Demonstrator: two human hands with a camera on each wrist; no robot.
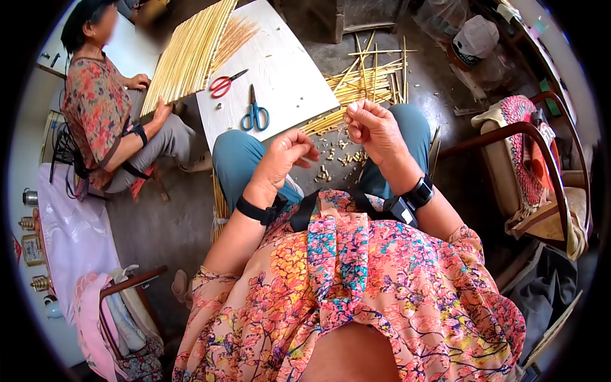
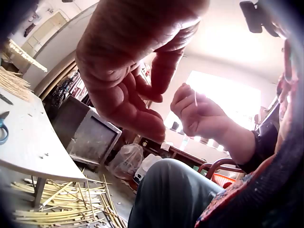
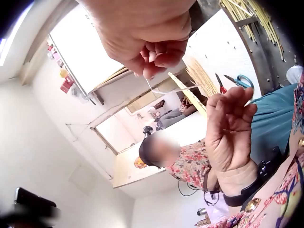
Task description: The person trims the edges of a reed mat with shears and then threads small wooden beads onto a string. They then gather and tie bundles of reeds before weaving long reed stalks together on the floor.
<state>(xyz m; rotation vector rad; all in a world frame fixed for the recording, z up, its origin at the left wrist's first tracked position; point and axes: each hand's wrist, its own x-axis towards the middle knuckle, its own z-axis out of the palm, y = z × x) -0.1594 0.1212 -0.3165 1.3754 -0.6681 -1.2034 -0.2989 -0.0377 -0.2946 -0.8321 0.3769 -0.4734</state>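
In the head view, the left hand is raised above the person's lap, fingers loosely bent and apparently holding nothing. The right hand is up beside it, apart from it, with thumb and fingertips pinched together. Beyond the knees is the white counter, with red-handled scissors and blue-handled scissors lying open. On the far left, a seated helper holds a panel of stalks tilted at the counter's edge. Loose stalks lie on the floor beyond the counter's right side, with short offcuts nearer the person.

In the left wrist view, the left fingers curve loosely in front of the camera, apart from the right hand, where a thin white strand shows at the fingers.

In the right wrist view, the right fingers grip that strand, which hangs down and bends away to one side; its far end is hard to make out. The left palm is turned up, fingers relaxed. The step in hand seems to be handling the strand; the next move likely calls for a steady pinch and control of its loose length.
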